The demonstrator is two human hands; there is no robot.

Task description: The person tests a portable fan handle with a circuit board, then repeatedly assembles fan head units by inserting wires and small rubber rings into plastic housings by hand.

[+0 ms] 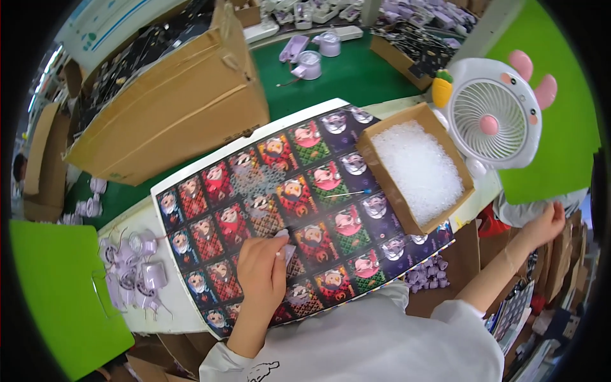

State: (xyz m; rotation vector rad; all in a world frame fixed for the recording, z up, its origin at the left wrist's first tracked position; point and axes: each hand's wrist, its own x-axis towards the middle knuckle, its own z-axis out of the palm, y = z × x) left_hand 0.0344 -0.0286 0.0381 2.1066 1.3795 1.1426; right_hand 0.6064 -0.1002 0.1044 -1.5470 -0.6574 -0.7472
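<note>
Fingers of the left hand grasp a small lilac piece just over the near middle of the printed mat. The right hand is stretched far out to the right, well apart from the mat; its fingers curl, but I cannot tell whether they hold anything.

The grip on the lilac piece looks narrow, so a slack or uneven pinch could let it slip and roll toward the near edge. Farther off on the mat lies a loose spread of tiny grey bits; a sleeve or knuckle brushing it could scatter them, and against that busy print they would be hard to find. The cotton swab lies loose and could roll if knocked. To the right, the open box is heaped with clear pellets, and a bump from the right arm drawn back carelessly could spill some. On the left, the lilac parts lie with thin wires out, which could snag on one another.

Most of the lilac piece is hidden by the hand, so its shape and underside stay unclear. The bits are too small to tell apart, and the large carton masks part of the far left.
</note>
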